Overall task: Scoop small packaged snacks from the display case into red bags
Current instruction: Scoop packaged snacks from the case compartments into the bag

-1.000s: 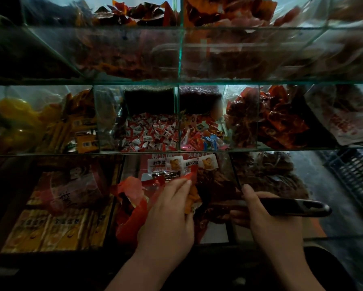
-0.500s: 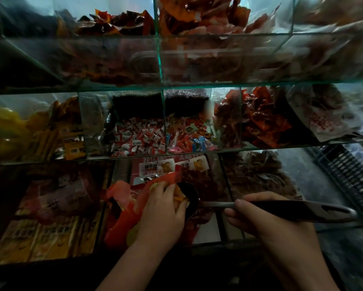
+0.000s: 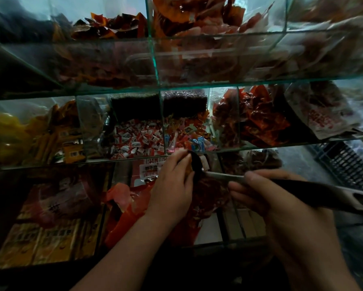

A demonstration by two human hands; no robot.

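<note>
**Scoop raised at the lowest tier of a glass display case**

Glass display case (image 3: pixel 155 66): three tiers of thin, green-edged panes, stepped back towards the top. The middle shelf's front edge juts just above both hands. Behind it lie small white-and-red wrapped sweets (image 3: pixel 138 141), and crinkled red-brown packets (image 3: pixel 260 118) further right. Flat yellow boxes (image 3: pixel 39 240) fill the lower left bin. A dark slatted crate (image 3: pixel 348 164) stands at the far right.

The right hand (image 3: pixel 266 198) is clenched round the black handle of the scoop (image 3: pixel 302 187), whose slim metal neck leads left to a dark bowl. The left hand (image 3: pixel 172 190) curls its fingers against that bowl's mouth over an orange wrapper; whether it pinches anything I cannot tell. The thin, glossy, crumpled red bag (image 3: pixel 132 204) sits in the bottom compartment, under the left wrist.
</note>
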